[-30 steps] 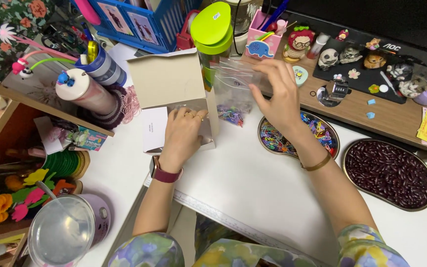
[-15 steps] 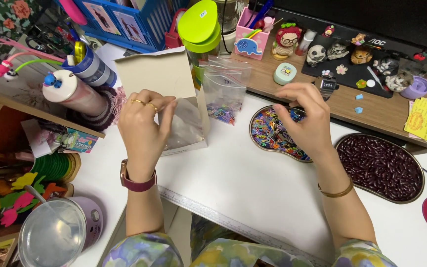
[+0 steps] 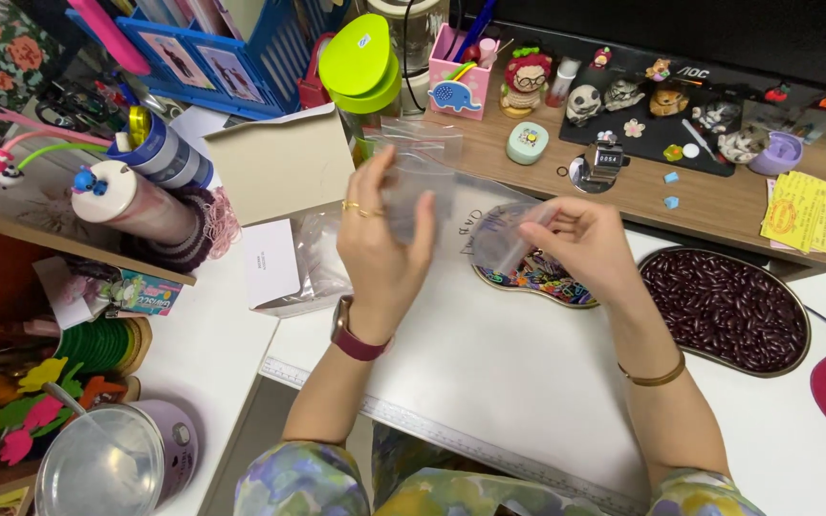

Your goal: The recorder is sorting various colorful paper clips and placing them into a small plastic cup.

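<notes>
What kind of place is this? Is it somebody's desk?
It looks like a home craft or hobby desk. A pink pen holder and small figurines stand under a monitor, and trays of coloured paper clips and dark beans lie by the hands, which hold a clear plastic bag.

We are looking down at what seems to be a home craft desk, though the room around it is out of view. A white desktop (image 3: 489,373) carries a wooden riser shelf (image 3: 709,205) lined with small figurines (image 3: 526,81), a pink pen holder (image 3: 458,76) and yellow sticky notes (image 3: 800,210). The dark base of a monitor (image 3: 700,29) sits behind. Felt flowers (image 3: 11,420) and trays of coloured paper clips (image 3: 547,277) and red beans (image 3: 724,311) suggest hobby work.
</notes>
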